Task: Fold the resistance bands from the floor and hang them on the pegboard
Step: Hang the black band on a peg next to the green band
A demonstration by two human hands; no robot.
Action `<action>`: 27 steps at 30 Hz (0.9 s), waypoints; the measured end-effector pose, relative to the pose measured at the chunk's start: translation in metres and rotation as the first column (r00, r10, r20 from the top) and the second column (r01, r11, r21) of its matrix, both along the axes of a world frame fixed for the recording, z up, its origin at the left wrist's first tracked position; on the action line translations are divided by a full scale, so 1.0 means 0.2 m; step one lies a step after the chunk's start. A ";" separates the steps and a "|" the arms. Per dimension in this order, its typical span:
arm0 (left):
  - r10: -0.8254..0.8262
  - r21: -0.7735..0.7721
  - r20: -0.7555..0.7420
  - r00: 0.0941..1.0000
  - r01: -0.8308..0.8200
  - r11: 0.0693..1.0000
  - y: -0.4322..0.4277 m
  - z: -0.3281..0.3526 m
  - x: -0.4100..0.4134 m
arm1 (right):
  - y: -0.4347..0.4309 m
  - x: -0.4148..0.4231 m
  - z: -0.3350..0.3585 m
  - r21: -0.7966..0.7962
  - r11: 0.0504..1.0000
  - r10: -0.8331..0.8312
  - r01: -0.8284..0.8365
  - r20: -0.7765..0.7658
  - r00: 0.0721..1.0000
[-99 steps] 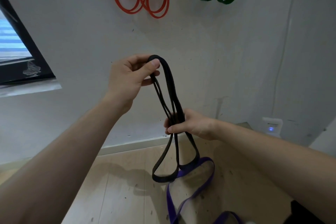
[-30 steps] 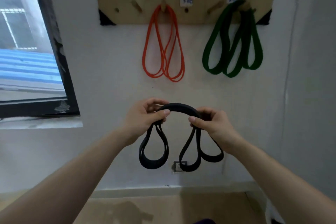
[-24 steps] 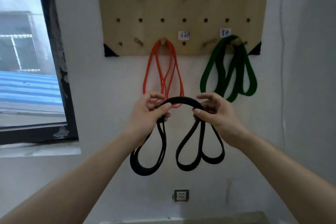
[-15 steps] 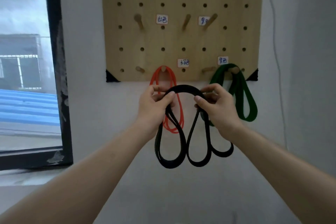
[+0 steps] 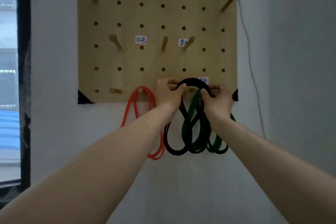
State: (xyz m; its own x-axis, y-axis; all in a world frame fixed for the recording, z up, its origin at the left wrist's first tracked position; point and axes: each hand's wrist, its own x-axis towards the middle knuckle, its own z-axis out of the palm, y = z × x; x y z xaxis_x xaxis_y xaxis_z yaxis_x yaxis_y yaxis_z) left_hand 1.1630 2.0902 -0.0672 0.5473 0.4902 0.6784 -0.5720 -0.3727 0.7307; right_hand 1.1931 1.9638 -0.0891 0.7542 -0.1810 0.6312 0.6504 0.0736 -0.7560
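Near bottom edge of pegboard (image 5: 127,14) | your left hand (image 5: 170,94) and right hand (image 5: 217,102) pinch black band (image 5: 192,81) arched apart | likely to clear peg (image 5: 191,90)

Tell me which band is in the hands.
The black band, its top fold gripped by the left hand and right hand; the orange band and green band hang on the pegboard.

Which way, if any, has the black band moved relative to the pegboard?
Yes, up: the black band now overlaps the bottom peg row of the pegboard; earlier it hung below it.
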 end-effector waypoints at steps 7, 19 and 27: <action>0.071 0.071 -0.009 0.997 -0.070 0.995 0.12 0.07 0.24 | 0.16 0.13 -0.01 -0.287 0.947 -0.139 0.143 0.033 0.990; 0.275 0.270 -0.028 0.961 -0.258 0.928 0.16 0.04 0.32 | 0.15 0.22 -0.05 -0.480 0.806 -0.299 0.347 0.175 0.938; 0.248 0.429 -0.122 0.961 -0.174 0.886 0.14 -0.13 0.10 | -0.02 0.09 -0.26 -0.613 0.772 -0.116 0.168 0.123 0.986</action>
